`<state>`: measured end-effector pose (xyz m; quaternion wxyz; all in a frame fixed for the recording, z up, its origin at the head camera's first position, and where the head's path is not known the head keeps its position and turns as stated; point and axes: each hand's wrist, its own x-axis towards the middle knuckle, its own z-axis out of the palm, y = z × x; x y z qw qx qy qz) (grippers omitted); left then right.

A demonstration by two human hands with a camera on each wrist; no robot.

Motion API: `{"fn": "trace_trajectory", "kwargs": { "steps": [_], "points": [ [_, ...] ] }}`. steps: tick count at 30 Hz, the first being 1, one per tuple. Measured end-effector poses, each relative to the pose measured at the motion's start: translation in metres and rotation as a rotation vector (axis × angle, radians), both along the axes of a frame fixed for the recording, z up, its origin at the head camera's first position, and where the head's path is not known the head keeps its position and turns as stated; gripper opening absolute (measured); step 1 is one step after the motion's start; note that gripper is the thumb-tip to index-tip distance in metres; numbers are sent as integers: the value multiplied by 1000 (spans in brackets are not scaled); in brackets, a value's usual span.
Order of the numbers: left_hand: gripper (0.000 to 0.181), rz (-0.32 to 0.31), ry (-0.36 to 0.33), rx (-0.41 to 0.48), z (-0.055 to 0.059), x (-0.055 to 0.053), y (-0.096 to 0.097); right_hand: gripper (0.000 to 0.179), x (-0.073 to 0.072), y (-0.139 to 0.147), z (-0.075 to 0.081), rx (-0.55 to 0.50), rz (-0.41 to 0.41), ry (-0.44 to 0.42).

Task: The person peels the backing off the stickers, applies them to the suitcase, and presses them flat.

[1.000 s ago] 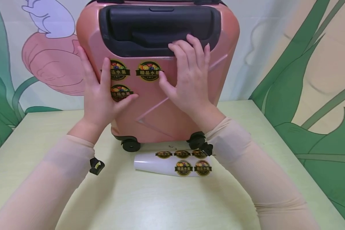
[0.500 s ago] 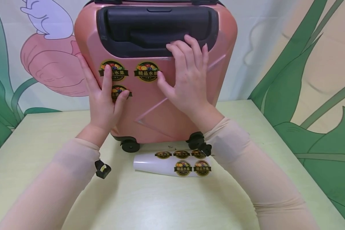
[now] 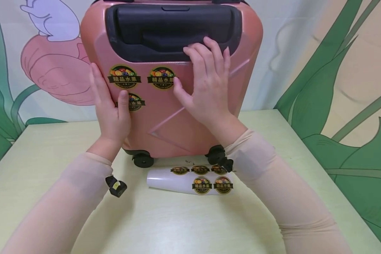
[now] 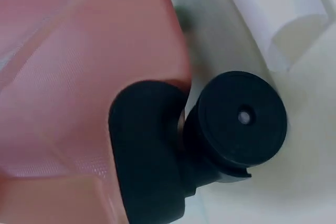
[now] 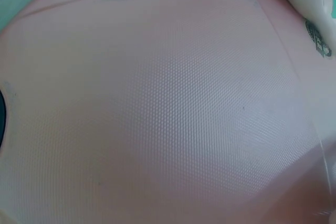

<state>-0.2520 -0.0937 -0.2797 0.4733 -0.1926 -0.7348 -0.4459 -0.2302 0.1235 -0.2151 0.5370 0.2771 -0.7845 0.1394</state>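
1. The pink suitcase (image 3: pixel 168 127) stands on its wheels on the worktop (image 3: pixel 165 225), toward the back edge and between the side edges, with its front panel facing the person, presumably so both hands can reach it.
2. The left hand (image 3: pixel 112 113) lies along the suitcase's left edge, fingers fairly straight and thumb extended over part of the lower sticker (image 3: pixel 136 102). It seems placed to steady that side and press the sticker; how hard it presses, I cannot tell.
3. The right hand (image 3: pixel 211 84) is spread and lightly bent, not closed round anything. Its fingers rest at the lower rim of the black handle recess (image 3: pixel 174 30), probably a brace, while the thumb meets the right end of the upper right sticker (image 3: pixel 160 78).
4. The upper left sticker (image 3: pixel 124 77) sits level with that one, uncovered, directly above the lower one.
5. The sticker sheet (image 3: pixel 169 179) lies just in front of the wheels, likely kept there for easy reach; its bare left end curls up.
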Motion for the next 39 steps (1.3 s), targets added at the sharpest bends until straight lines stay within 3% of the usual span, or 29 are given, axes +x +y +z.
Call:
{"fn": "trace_trajectory", "kwargs": {
  "steps": [4,7,12,16,19,22,24,26,29,31,33,36,39],
  "points": [
    [84,-19,71,40,-4,-2,-2,52,1,0,0,1,-2,-10],
    [77,-32,76,44,-7,-1,-7,52,2,0,0,2,-1,-10],
    [57,-32,31,-84,-16,4,-22,51,2,2,2,39,-18,-27],
    [46,-61,40,-161,-27,14,-31,52,4,9,3,105,-22,-47],
    [41,-62,69,-175,-36,28,-33,48,9,15,-2,120,70,-30],
    [35,-98,122,-192,-46,46,-28,41,19,19,-19,165,248,-23],
    [34,-154,130,-247,-52,59,-23,35,29,23,-37,231,359,-73],
    [34,-230,118,-340,-59,70,-17,29,38,30,-57,322,412,-184],
    [27,-300,8,-487,-71,84,-10,21,51,41,-86,431,372,-476],
    [19,-296,-100,-551,-79,92,-7,19,55,46,-102,473,300,-688],
    [14,-261,-251,-575,-86,99,-6,20,57,49,-115,479,240,-874],
    [13,-200,-513,-572,-94,105,-6,23,59,51,-131,444,206,-1038],
    [26,-182,-790,-537,-99,105,-9,28,60,54,-143,422,200,-1109]
  ]
}}
